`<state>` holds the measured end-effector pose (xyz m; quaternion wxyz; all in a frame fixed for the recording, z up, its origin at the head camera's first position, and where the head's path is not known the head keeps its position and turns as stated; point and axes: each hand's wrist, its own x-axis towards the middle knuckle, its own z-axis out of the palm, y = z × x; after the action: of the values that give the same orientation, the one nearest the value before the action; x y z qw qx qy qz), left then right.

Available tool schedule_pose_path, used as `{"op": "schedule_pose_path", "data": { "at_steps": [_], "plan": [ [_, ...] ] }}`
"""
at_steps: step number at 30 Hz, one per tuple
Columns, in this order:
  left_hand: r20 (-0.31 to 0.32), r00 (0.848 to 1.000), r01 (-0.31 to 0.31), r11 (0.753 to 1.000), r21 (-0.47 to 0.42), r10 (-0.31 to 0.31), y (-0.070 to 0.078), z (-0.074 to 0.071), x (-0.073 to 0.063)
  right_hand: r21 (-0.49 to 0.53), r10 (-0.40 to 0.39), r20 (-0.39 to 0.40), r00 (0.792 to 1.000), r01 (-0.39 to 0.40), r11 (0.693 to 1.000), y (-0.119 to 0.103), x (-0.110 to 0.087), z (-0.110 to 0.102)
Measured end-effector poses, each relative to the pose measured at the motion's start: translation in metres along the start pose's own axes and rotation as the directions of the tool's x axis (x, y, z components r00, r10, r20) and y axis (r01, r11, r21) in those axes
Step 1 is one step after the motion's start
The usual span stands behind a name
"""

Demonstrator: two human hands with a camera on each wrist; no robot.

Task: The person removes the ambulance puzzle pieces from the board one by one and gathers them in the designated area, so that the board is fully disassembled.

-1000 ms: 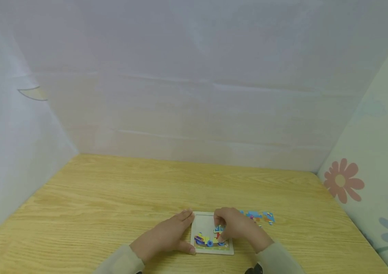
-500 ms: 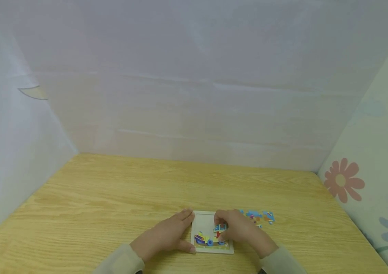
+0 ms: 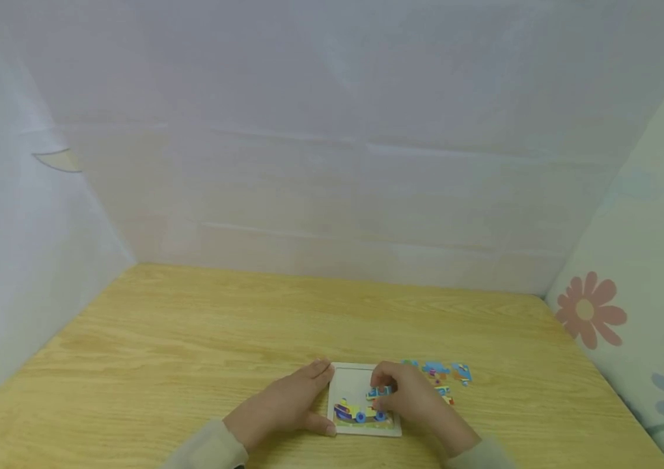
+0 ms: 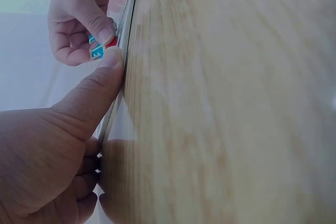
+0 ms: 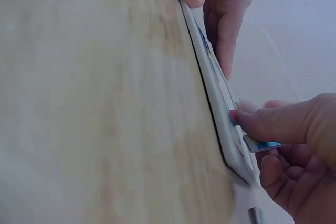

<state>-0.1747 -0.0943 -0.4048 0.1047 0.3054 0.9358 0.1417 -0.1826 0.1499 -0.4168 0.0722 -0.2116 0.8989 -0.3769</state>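
In the head view a pale puzzle tray (image 3: 352, 384) lies on the table, its lower part filled with a picture of a yellow vehicle with blue wheels (image 3: 360, 415). My left hand (image 3: 288, 400) rests along the tray's left side, fingers extended toward the far corner and thumb at the near corner. Between thumb and fingers, my right hand (image 3: 411, 394) pinches a blue-and-red puzzle piece (image 3: 377, 393) over the tray's right half. The right wrist view shows this puzzle piece (image 5: 260, 144) tilted close over the tray surface, partly hidden by the thumb.
Several loose puzzle pieces (image 3: 436, 368) lie on the wooden table (image 3: 238, 312) to the right of the tray, some partly behind my right hand. Pale cloth walls stand at the back and sides, with a red flower (image 3: 584, 310) printed on the right one.
My right hand has shifted slightly right and toward me, and the pinched puzzle piece has turned and lowered in the view. The left hand stays at the tray's left side.
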Motion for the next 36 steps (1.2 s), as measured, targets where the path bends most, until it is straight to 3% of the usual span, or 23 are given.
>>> {"op": "schedule_pose_path", "data": {
  "at_steps": [8, 14, 19, 26, 36],
  "plan": [
    [-0.003, 1.000, -0.009, 1.000, 0.015, 0.009, 0.000, 0.000, 0.001, 0.175, 0.071, -0.100, 0.992, -0.053, 0.983, 0.007, -0.006, 0.006],
    [0.000, 1.000, -0.008, 1.000, 0.025, 0.008, -0.001, 0.001, 0.002, 0.322, 0.153, -0.131, 0.980, -0.104, 0.941, 0.005, -0.010, 0.003],
    [-0.003, 1.000, -0.006, 1.000, 0.020, 0.006, 0.000, 0.001, 0.002, 0.351, 0.196, -0.148, 0.969, -0.134, 0.927, 0.003, -0.013, 0.001],
    [0.002, 1.000, -0.001, 1.000, 0.017, 0.001, 0.001, 0.000, 0.000, 0.422, 0.306, -0.165, 0.937, -0.213, 0.881, 0.002, -0.019, -0.003],
    [0.006, 1.000, -0.004, 1.000, 0.015, 0.004, 0.001, -0.001, -0.001, 0.467, 0.398, -0.188, 0.898, -0.275, 0.841, 0.006, -0.024, -0.007]
  ]
}}
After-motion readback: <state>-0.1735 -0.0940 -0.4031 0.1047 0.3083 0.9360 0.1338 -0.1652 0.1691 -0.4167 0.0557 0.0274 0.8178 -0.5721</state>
